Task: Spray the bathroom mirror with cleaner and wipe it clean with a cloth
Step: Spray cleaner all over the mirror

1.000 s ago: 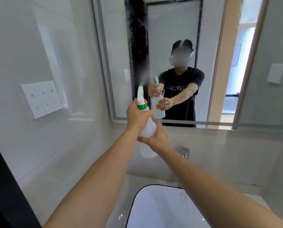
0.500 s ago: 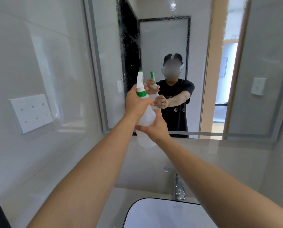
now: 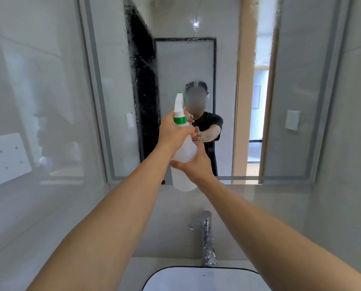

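Note:
A white spray bottle [image 3: 185, 154] with a green collar and white nozzle is held up in front of the bathroom mirror [image 3: 301, 80], nozzle toward the glass. My left hand [image 3: 173, 134] grips its neck just under the collar. My right hand [image 3: 195, 164] cups the bottle's body from the right and below. Fine droplets speckle the mirror over the dark strip at upper left and near the top. The mirror reflects a person holding the bottle with both arms stretched out. No cloth is in view.
A chrome faucet [image 3: 206, 238] stands below the mirror behind a white basin [image 3: 204, 279] with a dark rim. A white switch plate [image 3: 5, 158] sits on the glossy tiled wall at left. The mirror reflects a doorway at right.
The bottle and both hands have risen and shifted right along the mirror. My view has tilted so more of the faucet and mirror shows. More droplets mark the glass.

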`<state>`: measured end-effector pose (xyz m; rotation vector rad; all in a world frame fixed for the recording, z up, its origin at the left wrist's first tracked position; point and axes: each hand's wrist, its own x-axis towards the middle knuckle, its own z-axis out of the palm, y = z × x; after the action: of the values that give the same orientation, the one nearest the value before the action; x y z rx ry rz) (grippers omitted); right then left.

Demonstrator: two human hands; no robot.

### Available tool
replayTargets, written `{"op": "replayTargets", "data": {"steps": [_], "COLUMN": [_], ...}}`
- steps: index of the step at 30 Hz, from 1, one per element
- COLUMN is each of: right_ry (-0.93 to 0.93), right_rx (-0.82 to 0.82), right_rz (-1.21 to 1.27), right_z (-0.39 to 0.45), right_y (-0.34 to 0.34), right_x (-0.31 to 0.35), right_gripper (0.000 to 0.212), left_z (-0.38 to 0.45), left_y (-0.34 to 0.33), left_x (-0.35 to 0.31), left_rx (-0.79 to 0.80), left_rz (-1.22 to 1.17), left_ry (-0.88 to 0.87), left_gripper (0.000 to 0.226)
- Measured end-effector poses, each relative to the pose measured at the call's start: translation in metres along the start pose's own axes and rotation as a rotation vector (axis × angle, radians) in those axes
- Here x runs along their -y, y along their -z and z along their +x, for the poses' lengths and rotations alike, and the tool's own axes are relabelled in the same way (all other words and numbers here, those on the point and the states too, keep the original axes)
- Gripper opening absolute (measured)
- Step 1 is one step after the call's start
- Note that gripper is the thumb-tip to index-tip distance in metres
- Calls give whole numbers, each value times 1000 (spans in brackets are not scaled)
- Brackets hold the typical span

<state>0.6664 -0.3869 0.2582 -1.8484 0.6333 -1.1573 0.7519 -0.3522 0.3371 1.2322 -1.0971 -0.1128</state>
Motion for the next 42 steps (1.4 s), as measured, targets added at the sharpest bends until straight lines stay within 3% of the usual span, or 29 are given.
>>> {"op": "replayTargets", "data": {"steps": [6, 18, 27, 37, 42], "right_ry": [-4, -191, -258, -374, -429], "right_rx": [-48, -88, -154, -166, -212], "right_rz": [-43, -186, -143, -228, -177], "right_z": [4, -17, -34, -57, -72], "right_y": [33, 93, 130, 147, 149], "right_x": [0, -39, -55, -91, -110], "right_gripper": [87, 76, 77, 74, 80], "left_z": [8, -22, -31, -63, -75], "left_y": [-32, -104, -150, -183, -197], "left_x": [-5, 8, 13, 49, 60], "left_rx": [27, 111, 239, 188, 318], "left_rz": [13, -130, -163, -159, -155], "left_ry": [13, 163, 239, 252, 298], "left_gripper": [55, 33, 58, 35, 53]}}
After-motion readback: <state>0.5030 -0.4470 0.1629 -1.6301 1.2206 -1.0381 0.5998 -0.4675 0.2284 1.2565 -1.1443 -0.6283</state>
